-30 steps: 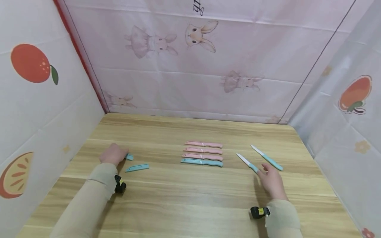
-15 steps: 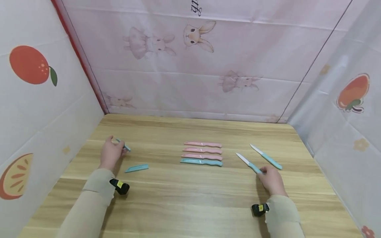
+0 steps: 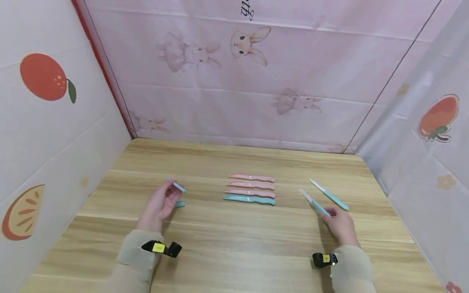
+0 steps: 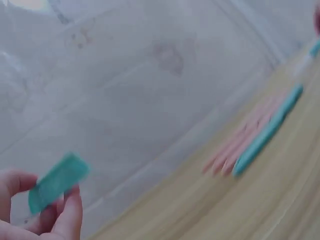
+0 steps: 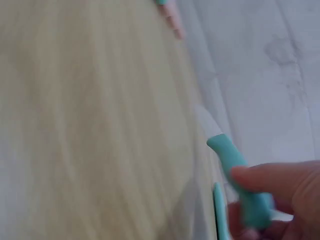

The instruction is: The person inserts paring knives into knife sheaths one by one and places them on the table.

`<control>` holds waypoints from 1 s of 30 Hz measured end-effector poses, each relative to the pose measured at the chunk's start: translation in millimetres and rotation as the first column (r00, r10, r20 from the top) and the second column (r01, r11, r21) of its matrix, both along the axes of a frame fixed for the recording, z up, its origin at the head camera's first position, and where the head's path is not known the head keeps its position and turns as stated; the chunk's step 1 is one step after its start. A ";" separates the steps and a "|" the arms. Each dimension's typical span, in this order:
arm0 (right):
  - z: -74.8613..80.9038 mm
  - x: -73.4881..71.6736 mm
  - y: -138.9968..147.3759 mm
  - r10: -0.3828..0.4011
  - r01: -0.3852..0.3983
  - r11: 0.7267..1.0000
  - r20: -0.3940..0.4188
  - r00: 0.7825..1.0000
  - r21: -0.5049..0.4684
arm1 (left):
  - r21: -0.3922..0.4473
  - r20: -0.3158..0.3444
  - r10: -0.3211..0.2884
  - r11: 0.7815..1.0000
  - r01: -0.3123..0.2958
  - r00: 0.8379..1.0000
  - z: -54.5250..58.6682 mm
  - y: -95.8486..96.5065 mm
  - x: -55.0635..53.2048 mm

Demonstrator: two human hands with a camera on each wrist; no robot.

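Note:
My left hand (image 3: 163,201) pinches a teal knife sheath (image 4: 60,182) between thumb and fingers, raised over the left part of the table. A second teal sheath (image 3: 180,204) lies on the wood, partly hidden behind that hand. On the right, my right hand (image 3: 341,226) grips the teal handle of a paring knife (image 3: 318,206), its bare pale blade pointing away and to the left. Another unsheathed teal paring knife (image 3: 331,197) lies just beyond this hand. The handle (image 5: 235,162) shows between thumb and fingers in the right wrist view.
A row of sheathed knives lies mid-table: three pink knives (image 3: 253,185) and one teal knife (image 3: 253,199) nearest me. The wooden table (image 3: 234,252) meets a pink printed curtain (image 3: 220,101) at the back, with white printed curtains on both sides.
My left hand has picked up the sheath at the far left and brought it rightward, over the other sheath. My right hand has taken hold of the knife and lifted it slightly.

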State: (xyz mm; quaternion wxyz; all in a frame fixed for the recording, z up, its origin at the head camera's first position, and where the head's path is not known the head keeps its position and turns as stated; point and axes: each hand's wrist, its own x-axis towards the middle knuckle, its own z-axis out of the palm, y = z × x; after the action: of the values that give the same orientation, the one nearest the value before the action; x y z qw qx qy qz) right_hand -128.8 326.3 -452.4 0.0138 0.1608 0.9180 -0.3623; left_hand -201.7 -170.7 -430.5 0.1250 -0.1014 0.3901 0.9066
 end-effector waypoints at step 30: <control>25.7 25.1 -149.9 -0.425 -0.001 0.382 -0.176 0.888 -0.924 | 0.052 0.102 0.148 0.987 -0.154 0.984 -6.1 144.5 76.1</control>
State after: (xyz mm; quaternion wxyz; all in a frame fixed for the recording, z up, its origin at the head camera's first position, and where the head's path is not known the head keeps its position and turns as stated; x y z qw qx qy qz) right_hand -103.7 176.4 -426.7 -0.1305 0.1716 0.5273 -0.8219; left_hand -125.7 -26.2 -436.6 0.0775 -0.1711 0.3475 0.9187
